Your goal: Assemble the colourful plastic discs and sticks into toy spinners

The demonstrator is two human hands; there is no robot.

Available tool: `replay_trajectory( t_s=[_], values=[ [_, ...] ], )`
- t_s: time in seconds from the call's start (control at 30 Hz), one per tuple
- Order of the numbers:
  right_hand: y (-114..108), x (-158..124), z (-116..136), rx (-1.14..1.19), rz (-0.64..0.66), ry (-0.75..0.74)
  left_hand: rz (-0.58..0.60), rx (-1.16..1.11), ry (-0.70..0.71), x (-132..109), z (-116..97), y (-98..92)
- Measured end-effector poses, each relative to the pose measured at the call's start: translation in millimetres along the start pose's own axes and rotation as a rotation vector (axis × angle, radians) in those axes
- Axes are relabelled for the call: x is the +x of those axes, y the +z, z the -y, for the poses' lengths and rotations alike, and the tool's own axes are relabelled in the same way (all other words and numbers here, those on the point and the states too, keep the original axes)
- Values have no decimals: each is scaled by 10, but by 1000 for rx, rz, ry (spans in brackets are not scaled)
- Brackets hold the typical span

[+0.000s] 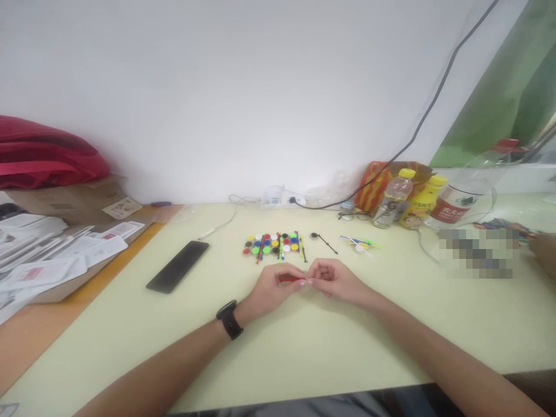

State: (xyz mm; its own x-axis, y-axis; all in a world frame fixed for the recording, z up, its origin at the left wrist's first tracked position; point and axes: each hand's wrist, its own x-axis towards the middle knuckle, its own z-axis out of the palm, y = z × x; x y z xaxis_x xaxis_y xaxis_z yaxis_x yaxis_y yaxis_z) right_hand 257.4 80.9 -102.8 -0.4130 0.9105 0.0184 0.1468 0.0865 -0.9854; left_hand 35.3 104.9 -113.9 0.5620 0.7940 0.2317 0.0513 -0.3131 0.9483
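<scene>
My left hand (274, 288), with a black watch (230, 319) on its wrist, is closed round a small red piece (286, 279). Its fingertips meet those of my right hand (332, 282), which is pinched too; what my right fingers hold is too small to make out. Just beyond both hands lie several coloured round discs (267, 244) in rows, with thin coloured sticks across them. A black stick (328, 244) with a round end lies to their right, and farther right is a small group of blue, yellow and white sticks (359, 243).
A black phone (178, 267) lies on the left of the table (260, 370). Papers (47, 266) and a cardboard box (69, 201) are far left. Bottles (393, 200) and a power strip (280, 197) stand along the wall. Another person's hand (545, 252) shows at the right edge.
</scene>
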Motion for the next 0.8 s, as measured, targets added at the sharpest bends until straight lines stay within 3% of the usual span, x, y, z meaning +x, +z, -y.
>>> replay_trajectory(
  t_s=[0.63, 0.8],
  values=[
    [9, 12, 32, 20, -24, 2, 53, 6, 23, -14, -123, 44],
    [-12, 33, 11, 34, -55, -23, 49, -50, -29, -7, -104, 28]
  ],
)
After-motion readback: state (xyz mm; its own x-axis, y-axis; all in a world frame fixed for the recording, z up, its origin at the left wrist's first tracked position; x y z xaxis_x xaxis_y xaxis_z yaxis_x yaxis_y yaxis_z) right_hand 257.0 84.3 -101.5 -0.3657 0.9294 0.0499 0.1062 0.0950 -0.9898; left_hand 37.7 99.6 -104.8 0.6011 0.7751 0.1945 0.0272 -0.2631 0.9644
